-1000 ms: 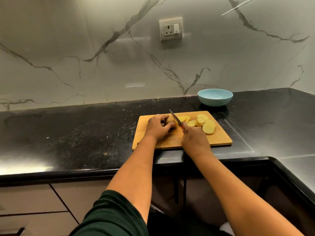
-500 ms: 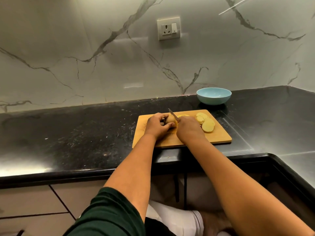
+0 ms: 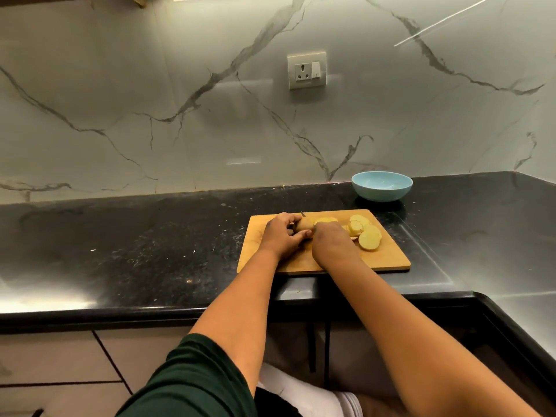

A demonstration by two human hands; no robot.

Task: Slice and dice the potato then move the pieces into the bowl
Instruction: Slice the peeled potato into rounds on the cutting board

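Note:
The uncut end of a brown potato [image 3: 304, 225] lies on a wooden cutting board [image 3: 388, 260]. My left hand [image 3: 281, 236] grips it, fingers curled over the top and thumb at the front. My right hand [image 3: 331, 243] holds a knife [image 3: 302, 213] whose handle is hidden in the fist; only the blade tip shows just behind the potato. Several pale yellow round slices [image 3: 365, 233] lie on the board to the right of my right hand. A light blue bowl [image 3: 382, 188] stands behind the board's right corner, with nothing visible in it.
The board lies on a black stone counter [image 3: 135, 254] that turns a corner at the right. A marble backsplash with a socket [image 3: 306, 70] rises behind. Cabinet fronts [image 3: 60, 371] are below the counter's front edge.
My right hand has moved forward and down with the knife, so the blade has sunk beside the potato and only its tip shows. The left hand keeps its grip. The camera has tilted slightly.

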